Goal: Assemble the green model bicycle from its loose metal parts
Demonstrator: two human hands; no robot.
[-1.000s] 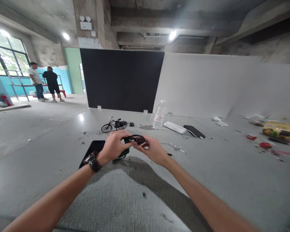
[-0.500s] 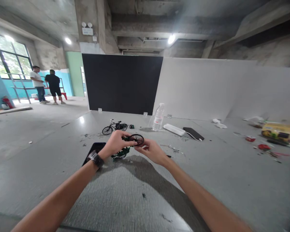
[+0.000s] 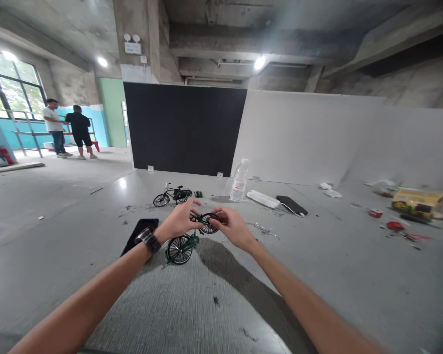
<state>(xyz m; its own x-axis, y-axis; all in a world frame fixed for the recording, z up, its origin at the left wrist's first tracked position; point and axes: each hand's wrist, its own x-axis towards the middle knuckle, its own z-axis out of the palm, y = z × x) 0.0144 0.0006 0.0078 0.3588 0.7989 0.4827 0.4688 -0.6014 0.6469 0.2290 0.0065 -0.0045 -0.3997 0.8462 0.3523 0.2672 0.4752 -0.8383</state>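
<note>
A green model bicycle is held up over the grey tabletop, its rear wheel hanging low toward me. My left hand, with a dark watch on the wrist, grips the bicycle's frame, partly covering it. With thumb and fingers my right hand pinches the edge of the black front wheel, which sits at the end of the green frame. Whether that wheel is fixed to the fork I cannot tell. Behind my hands stands a black model bicycle, complete with handlebar and seat.
A black phone lies beside my left wrist. Small silver parts are right of my right hand. Farther back are a water bottle, a white power bank and a dark phone. A yellow package lies far right.
The green bicycle has turned and its rear wheel now shows fully, lower down. My right hand has shifted left onto the front wheel, which sits slightly lower.
</note>
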